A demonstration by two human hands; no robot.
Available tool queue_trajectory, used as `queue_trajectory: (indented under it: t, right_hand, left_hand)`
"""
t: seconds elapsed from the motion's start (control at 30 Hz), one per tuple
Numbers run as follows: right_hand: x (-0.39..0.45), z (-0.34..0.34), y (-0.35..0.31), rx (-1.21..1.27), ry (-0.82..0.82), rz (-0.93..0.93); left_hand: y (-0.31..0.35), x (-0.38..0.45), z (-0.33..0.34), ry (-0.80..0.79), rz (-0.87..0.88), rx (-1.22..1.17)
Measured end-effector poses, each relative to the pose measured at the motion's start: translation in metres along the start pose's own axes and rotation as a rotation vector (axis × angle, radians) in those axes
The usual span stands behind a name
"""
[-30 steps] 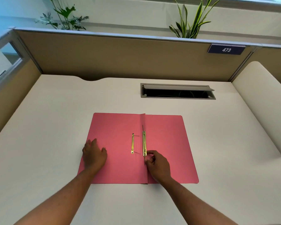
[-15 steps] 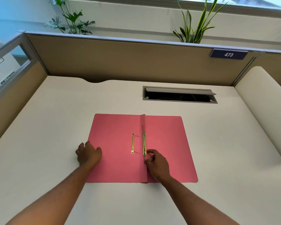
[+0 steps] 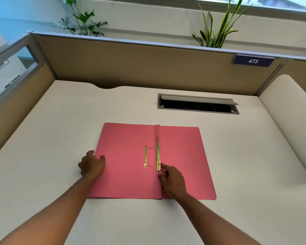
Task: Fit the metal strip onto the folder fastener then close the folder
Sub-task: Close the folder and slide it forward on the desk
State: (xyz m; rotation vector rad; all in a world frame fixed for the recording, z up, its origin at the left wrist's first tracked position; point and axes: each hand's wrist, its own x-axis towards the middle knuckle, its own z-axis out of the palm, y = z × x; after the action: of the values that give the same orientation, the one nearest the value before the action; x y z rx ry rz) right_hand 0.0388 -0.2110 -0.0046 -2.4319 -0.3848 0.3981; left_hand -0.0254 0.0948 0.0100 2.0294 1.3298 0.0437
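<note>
Head view: your left hand (image 3: 92,165) has slid to the pink folder's (image 3: 127,174) left edge, fingers curling around it (closing seems near), while your right hand (image 3: 171,180) pinches at the metal strip (image 3: 158,156), seated along the spine.

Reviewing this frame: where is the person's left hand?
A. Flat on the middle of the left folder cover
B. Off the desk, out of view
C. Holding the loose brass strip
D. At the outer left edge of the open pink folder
D: the left hand sits at the outer left edge of the open pink folder, its fingers curled there, well apart from the loose brass strip.
</note>
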Motion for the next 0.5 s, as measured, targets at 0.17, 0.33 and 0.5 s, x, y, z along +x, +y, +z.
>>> queue_trajectory:
  t: [0.17, 0.33, 0.5]
  right_hand:
    - [0.003, -0.004, 0.002, 0.029, -0.024, 0.024]
    - [0.010, -0.011, 0.006, 0.224, -0.069, 0.114]
    - [0.013, -0.037, 0.008, 0.246, 0.168, 0.140]
  left_hand:
    - [0.005, 0.000, -0.022, 0.054, 0.072, -0.156]
    - [0.020, 0.003, -0.056, -0.160, 0.109, -0.615]
    - [0.054, -0.019, -0.076, -0.396, 0.156, -0.853]
